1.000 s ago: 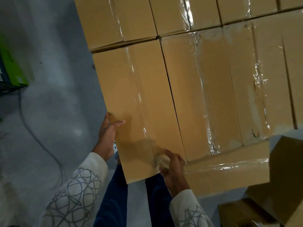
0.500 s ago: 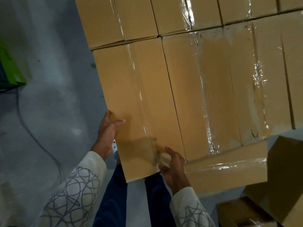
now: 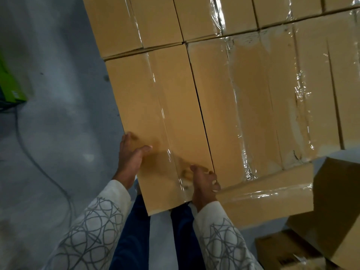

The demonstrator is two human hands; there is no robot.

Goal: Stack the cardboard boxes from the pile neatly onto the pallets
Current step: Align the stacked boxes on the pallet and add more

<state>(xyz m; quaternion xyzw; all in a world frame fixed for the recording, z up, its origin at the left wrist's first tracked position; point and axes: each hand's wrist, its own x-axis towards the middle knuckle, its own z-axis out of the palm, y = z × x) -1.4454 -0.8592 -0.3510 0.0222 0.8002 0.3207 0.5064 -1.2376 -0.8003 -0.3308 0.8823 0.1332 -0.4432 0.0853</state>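
The left hand (image 3: 130, 159) clamps the left edge of the long cardboard box (image 3: 155, 114), thumb on top, and the right hand (image 3: 204, 185) grips its near right corner. The box lies at the stack's left end, tight beside the taped boxes (image 3: 243, 106), with the far row (image 3: 136, 20) beyond.

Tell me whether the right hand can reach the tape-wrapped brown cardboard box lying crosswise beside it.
Probably yes: the crosswise tape-wrapped brown cardboard box lies right beside the right hand, nothing between, though that hand grips the long brown cardboard box.
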